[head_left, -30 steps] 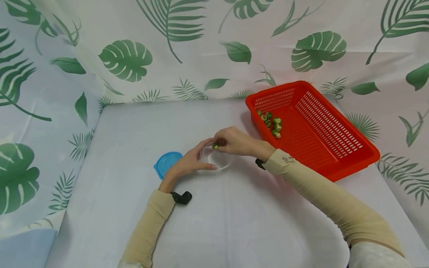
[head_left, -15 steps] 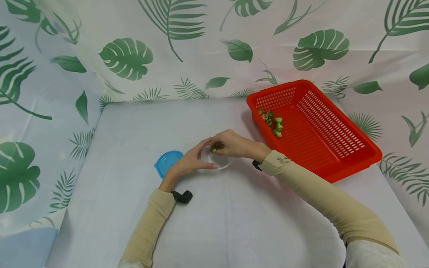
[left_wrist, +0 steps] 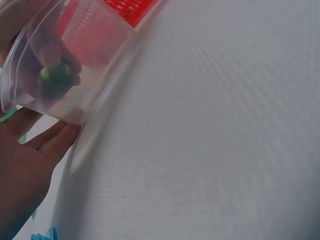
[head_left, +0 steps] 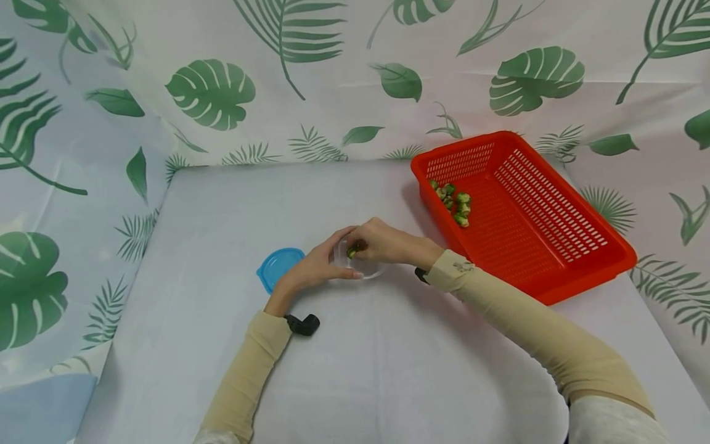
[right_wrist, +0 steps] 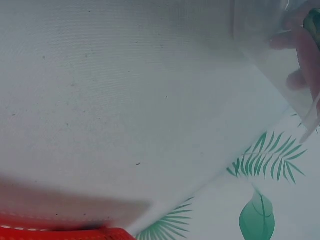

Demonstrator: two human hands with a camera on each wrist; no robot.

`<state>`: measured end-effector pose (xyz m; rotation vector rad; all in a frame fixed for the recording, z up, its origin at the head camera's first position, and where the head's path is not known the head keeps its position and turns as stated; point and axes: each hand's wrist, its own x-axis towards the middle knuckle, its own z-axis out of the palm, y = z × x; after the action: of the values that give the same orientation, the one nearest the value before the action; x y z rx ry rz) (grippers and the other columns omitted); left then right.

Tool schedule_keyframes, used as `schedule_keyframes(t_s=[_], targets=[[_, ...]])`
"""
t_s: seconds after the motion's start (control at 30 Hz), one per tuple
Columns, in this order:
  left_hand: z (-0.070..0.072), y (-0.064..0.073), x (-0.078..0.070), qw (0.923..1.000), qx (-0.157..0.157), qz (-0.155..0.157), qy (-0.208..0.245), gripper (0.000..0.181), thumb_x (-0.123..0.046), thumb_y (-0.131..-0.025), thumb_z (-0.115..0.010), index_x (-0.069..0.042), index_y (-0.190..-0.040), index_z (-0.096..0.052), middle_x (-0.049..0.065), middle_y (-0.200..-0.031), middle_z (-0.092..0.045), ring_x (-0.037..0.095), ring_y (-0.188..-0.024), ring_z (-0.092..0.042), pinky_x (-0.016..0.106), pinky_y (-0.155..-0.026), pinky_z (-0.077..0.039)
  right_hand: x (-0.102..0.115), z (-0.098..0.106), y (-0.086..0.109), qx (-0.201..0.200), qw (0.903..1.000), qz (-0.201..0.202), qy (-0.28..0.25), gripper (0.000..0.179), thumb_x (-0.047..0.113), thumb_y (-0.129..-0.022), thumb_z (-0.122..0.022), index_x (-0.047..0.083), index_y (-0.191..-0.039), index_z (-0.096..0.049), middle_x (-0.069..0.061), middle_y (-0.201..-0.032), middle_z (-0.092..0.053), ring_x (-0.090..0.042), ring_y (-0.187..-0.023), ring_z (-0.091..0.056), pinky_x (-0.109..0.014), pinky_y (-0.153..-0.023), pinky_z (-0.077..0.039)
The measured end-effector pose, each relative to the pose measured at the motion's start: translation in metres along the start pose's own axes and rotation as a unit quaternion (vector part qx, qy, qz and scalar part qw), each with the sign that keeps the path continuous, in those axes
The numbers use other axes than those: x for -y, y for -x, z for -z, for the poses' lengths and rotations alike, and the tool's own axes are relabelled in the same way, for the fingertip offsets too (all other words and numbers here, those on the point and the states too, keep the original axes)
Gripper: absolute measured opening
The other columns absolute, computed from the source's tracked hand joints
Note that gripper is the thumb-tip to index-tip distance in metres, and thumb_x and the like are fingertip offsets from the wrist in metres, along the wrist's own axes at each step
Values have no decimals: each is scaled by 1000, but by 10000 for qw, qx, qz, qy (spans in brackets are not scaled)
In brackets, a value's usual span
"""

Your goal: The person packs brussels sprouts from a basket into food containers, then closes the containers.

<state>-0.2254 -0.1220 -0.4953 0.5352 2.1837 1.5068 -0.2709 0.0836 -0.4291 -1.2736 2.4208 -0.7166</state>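
Note:
A clear plastic container (head_left: 373,269) stands on the table, with my left hand (head_left: 317,266) holding its side between thumb and fingers. My right hand (head_left: 383,240) reaches inside it and pinches a green Brussels sprout (head_left: 352,251). Through the see-through wall in the left wrist view, the sprout (left_wrist: 56,80) shows between the fingertips, low in the container (left_wrist: 107,37). To the left of the container lies a blue lid (head_left: 277,266), partly behind the left hand. The right wrist view catches only part of the container and some fingers at its edge.
A red plastic basket (head_left: 516,222) sits at the back right, near the right forearm. Several Brussels sprouts (head_left: 463,208) lie along its left side. White cloth (head_left: 310,382) covers the table, and a leaf-patterned curtain (head_left: 310,117) hangs behind it.
My right hand has moved slightly down and left, bringing the sprout deeper into the container. The left hand keeps its hold; the whole view has shifted slightly.

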Motion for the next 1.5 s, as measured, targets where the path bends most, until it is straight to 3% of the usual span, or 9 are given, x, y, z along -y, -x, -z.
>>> schedule_keyframes(t_s=[0.47, 1.0, 1.3, 1.5], targets=[[0, -3, 0, 9998, 115, -148, 117, 95, -42, -85, -85, -47, -160, -26, -8, -170, -23, 20, -158, -20, 56, -124, -26, -1, -13, -2, 135, 9998, -78, 111, 19, -2, -87, -78, -5, -106, -74, -15, -101, -78, -24, -91, -74, -36, -85, -62], [0, -1, -1, 9997, 133, -157, 130, 97, -42, -85, -85, -41, -162, -25, -8, -170, -22, 20, -159, -17, 55, -125, -25, -1, -20, -3, -23, 9996, -86, 274, 17, -1, -89, -77, -3, -106, -75, -12, -100, -78, -20, -90, -74, -33, -85, -62], [0, -2, -1, 9995, 146, -227, 180, 97, -38, -87, -84, -38, -163, -24, -10, -169, -24, 19, -158, -18, 54, -125, -24, 2, -15, -1, -15, 9991, -182, 394, 15, 4, -90, -78, 2, -104, -77, -7, -98, -78, -17, -87, -73, -33, -82, -61], [1, 0, -1, 9998, 78, -99, 134, 97, -39, -86, -84, -40, -162, -25, -10, -169, -25, 20, -158, -18, 56, -125, -24, 6, -4, 3, -193, 9982, -184, 530, 13, 9, -91, -77, 7, -104, -79, -2, -94, -79, -15, -85, -72, -34, -80, -61]])
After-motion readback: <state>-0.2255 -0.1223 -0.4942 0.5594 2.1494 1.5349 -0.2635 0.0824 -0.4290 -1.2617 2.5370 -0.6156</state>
